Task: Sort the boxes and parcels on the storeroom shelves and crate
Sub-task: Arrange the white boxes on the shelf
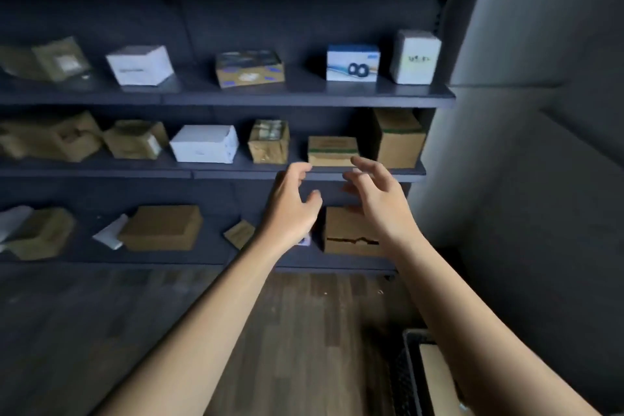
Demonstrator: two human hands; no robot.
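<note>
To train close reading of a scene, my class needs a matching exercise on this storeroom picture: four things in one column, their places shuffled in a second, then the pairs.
Things
1. white-and-blue printed cardboard box
2. small brown cardboard box with green band
3. brown cardboard box with torn front
4. black plastic crate

Places
A. lowest shelf
B. bottom right, at floor level
C. second shelf from top
D. third shelf from top

Pairs: 1-C, 2-D, 3-A, 4-B
</note>
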